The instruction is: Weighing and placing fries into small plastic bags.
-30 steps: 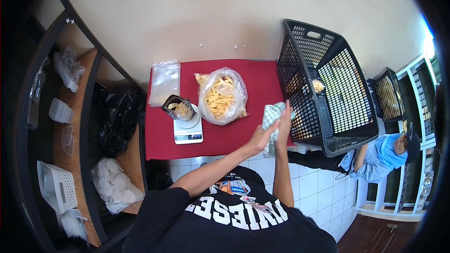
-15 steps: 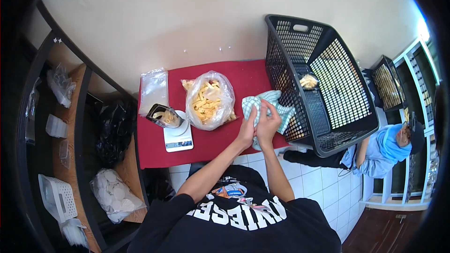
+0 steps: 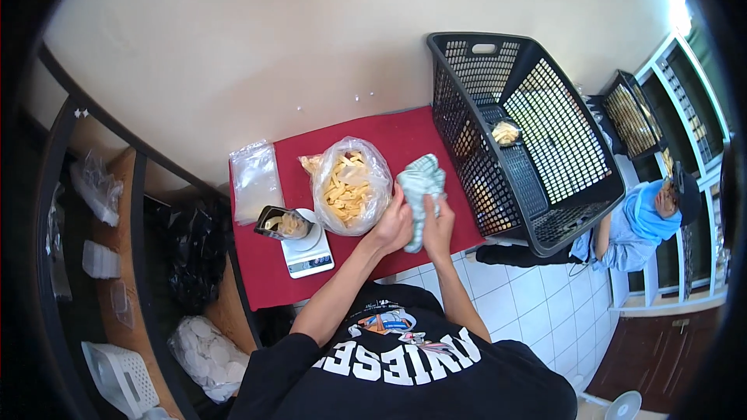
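Observation:
Above the table's front edge, a green-and-white checked cloth is gathered between my two hands. My left hand closes on its left side, beside the bag. The right one, my right hand, has its fingers closed around the other side. Just left of them, a clear plastic bag stands wide open, filled with pale yellow chip-like snack pieces. A white digital scale bears a small pouch, tilted, with a dark rim and similar pieces inside.
Flat clear bags lie at the red-covered table's back left. A large black mesh crate stands at the right, with one small snack pack inside. Shelves border the left side. A person sits beyond the crate.
My hands have drawn apart from their pressed-together position, and the cloth is now gathered more narrowly between them. The whole view has turned slightly.

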A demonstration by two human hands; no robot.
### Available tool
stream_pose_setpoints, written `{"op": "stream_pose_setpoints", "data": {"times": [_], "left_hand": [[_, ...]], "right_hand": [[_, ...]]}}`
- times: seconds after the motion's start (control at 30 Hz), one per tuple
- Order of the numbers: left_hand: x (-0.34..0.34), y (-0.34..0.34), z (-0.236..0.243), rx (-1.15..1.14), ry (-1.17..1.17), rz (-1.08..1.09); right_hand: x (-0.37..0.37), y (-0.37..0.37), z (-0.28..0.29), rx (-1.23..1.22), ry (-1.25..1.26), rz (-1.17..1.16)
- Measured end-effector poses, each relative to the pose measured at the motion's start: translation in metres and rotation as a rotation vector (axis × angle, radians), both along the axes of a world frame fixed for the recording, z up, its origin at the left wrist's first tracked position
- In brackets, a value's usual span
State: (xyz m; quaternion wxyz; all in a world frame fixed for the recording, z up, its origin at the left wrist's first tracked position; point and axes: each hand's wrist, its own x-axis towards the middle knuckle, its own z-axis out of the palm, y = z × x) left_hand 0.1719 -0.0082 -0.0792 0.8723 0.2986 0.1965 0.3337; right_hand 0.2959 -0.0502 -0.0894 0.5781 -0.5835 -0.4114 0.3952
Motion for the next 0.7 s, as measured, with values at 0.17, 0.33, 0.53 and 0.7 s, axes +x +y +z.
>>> {"op": "stream_pose_setpoints", "data": {"times": [0.17, 0.33, 0.53, 0.7], "left_hand": [[-0.036, -0.026, 0.016, 0.612, 0.524, 0.072], [-0.125, -0.058, 0.106, 1.041, 0.699, 0.588], [-0.204, -0.067, 0.121, 1.134, 0.964, 1.249], [-0.233, -0.061, 0.071, 0.826, 0.993, 1.099]], "right_hand": [[0.046, 0.014, -0.005, 0.128, -0.27, -0.457], [0.034, 0.024, 0.009, -0.018, -0.957, -0.341], [-0.042, 0.032, 0.052, -0.022, -0.549, 0.197], [-0.116, 0.043, 0.063, 0.296, -0.206, 0.619]]}}
